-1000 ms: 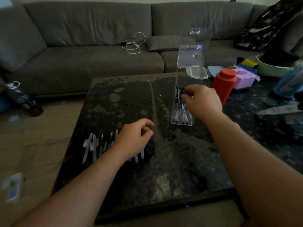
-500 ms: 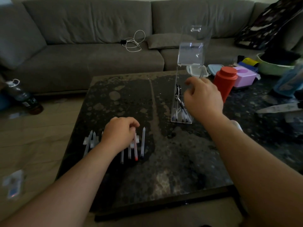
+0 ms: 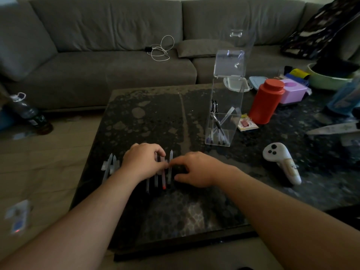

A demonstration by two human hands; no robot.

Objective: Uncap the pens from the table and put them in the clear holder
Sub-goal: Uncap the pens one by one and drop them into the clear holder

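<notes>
- Several pens [image 3: 218, 125] already stand inside the clear holder [image 3: 224, 114], its lid open, toward the far side of the dark counter [image 3: 148, 117].
- A row of capped pens [image 3: 163, 172] lies at the counter's near-left, judged roughly half the job remaining.
- The left hand [image 3: 142, 162] curls over that row, its fingers touching a pen; a firm grasp cannot be confirmed.
- The right hand [image 3: 194, 170], loosely open, reaches in beside it, its fingertips at the rightmost pen [image 3: 170, 168].
</notes>
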